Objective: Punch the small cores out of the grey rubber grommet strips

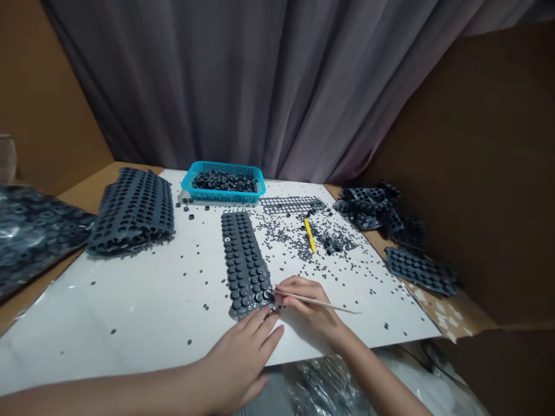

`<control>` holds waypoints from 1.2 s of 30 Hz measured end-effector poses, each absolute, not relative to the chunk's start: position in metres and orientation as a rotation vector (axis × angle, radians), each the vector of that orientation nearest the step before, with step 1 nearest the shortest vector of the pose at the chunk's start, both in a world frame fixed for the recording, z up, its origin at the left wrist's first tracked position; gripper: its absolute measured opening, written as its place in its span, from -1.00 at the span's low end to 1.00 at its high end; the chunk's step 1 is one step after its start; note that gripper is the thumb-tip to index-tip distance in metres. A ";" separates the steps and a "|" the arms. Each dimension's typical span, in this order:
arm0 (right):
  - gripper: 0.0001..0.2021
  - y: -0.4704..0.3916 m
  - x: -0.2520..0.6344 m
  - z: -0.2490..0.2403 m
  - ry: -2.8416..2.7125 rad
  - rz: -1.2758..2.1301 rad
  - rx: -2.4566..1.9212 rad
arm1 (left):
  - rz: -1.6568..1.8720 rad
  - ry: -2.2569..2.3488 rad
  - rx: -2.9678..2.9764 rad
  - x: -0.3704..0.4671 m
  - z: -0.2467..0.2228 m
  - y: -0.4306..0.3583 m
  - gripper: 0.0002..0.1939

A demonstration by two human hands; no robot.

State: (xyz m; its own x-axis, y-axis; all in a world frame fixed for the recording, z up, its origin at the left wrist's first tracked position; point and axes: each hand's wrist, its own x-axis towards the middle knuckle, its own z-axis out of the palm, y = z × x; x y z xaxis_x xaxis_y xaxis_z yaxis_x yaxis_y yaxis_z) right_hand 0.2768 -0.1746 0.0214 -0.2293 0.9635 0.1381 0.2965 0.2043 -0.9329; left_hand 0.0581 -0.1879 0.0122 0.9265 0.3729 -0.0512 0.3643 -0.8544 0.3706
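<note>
A dark grey rubber sheet [243, 254] with rows of round raised caps lies lengthwise on the white tabletop. My left hand [243, 355] rests over its near end, fingers stretched out and pressing down on the edge. Closed around a thin pale stick-like tool [336, 305], my right hand [306, 301] is at the sheet's lower right corner. The tool's working tip is too small to make out beside the caps. Tiny dark discs [277, 231] are scattered to the right of the sheet.
A blue basket [223, 195] of small black parts stands at the back. Stacked perforated sheets [134, 211] and a plastic bag of parts [34, 231] are left. A yellow tool [310, 236] lies among the discs. More sheets [420, 270] lie along the right edge. A curtain [217, 81] hangs behind.
</note>
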 end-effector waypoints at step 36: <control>-0.82 -0.169 0.288 -0.007 -2.525 0.098 -0.781 | 0.091 0.561 2.838 0.060 0.006 -0.186 -0.27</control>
State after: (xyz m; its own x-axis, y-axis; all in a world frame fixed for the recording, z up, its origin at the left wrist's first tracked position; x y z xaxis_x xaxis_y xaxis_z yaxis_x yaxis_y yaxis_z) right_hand 0.2880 -0.1692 -0.0069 -0.7151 0.5475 0.4346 0.5123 0.8335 -0.2071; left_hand 0.0599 -0.1857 0.0065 0.9240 0.3821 0.0132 0.3667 -0.8957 0.2515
